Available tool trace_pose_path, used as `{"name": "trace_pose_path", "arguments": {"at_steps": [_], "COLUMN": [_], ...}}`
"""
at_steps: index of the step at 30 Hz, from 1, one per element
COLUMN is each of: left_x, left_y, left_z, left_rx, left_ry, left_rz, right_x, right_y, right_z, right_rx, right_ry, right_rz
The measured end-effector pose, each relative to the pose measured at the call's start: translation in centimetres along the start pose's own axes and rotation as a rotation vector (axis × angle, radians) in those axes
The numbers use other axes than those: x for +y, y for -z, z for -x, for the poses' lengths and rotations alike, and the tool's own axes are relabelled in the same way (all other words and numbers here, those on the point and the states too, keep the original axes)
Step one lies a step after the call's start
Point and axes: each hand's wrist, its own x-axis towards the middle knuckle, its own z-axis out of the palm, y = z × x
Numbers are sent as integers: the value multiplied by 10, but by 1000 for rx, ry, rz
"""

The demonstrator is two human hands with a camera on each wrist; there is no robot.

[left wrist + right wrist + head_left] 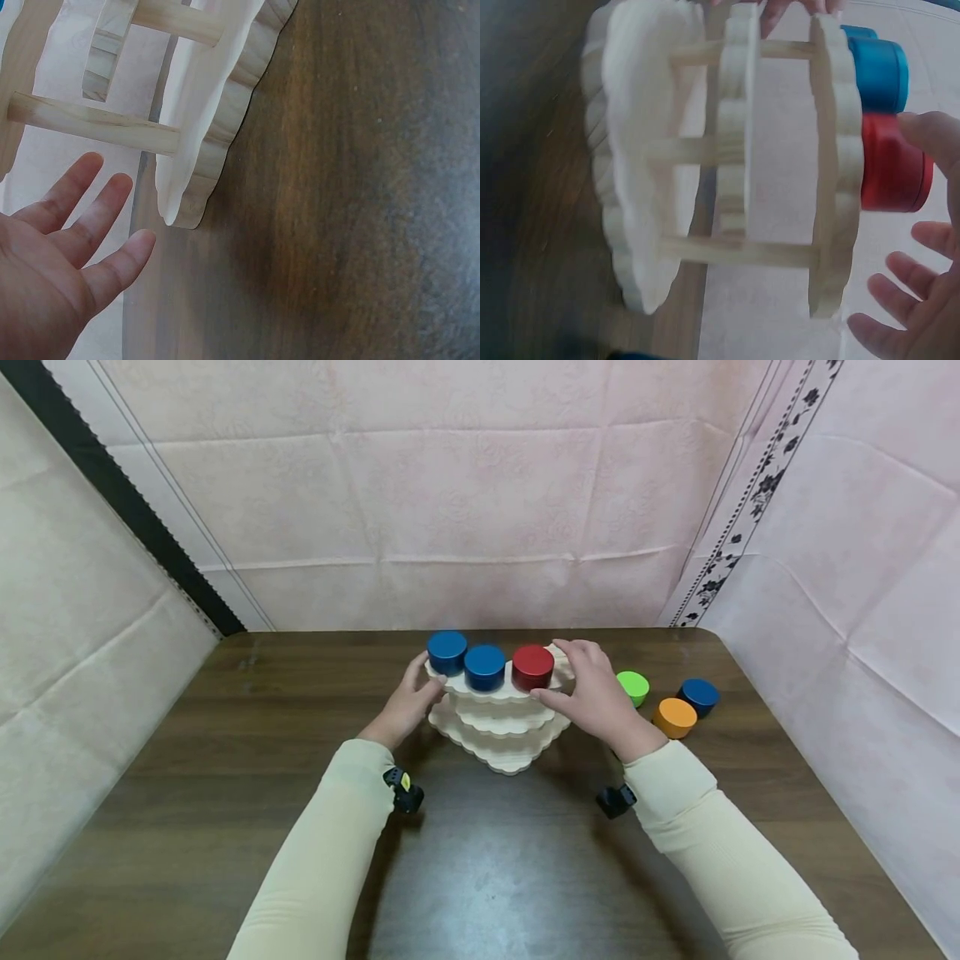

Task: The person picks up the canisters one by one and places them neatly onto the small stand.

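A pale wooden three-tier stand (504, 745) with scalloped edges stands on the table. On its top tier sit two blue round tins (447, 653) and a red round tin (532, 668). My left hand (408, 700) holds the top tier's left edge beside the outer blue tin; in the left wrist view three relaxed fingers (112, 217) show, thumb and forefinger lying outside that frame. Over the right end is my right hand (596, 693). Its thumb is at the red tin (896, 165), while the other fingers spread apart from the tin.
Right of the stand, a green tin (633, 687), an orange tin (676, 717) and another blue tin (699, 697) stand on the brown wooden table (315, 827). Pale cloth (465, 510) hangs behind the table and along both sides.
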Motion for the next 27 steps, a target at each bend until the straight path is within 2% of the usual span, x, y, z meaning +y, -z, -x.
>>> {"name": "trace_pose_path", "arguments": {"at_steps": [7,15,19,25,27], "left_x": [3,28,33,32,22], "left_y": [1,1,-1,-1,0], "left_z": [1,19,24,22,15], "left_rx": [-18,-46,-43,-39,-27], "left_ry": [29,45,49,62,51], "left_rz": [18,24,12,17,9], "right_x": [16,34,46,64,69], "right_y": [2,6,9,15,17], "right_z": [13,26,32,46,50], "right_rx": [46,67,56,40,49], "right_ry": [51,46,22,-24,-26], "right_rz": [112,200,222,217,214]}}
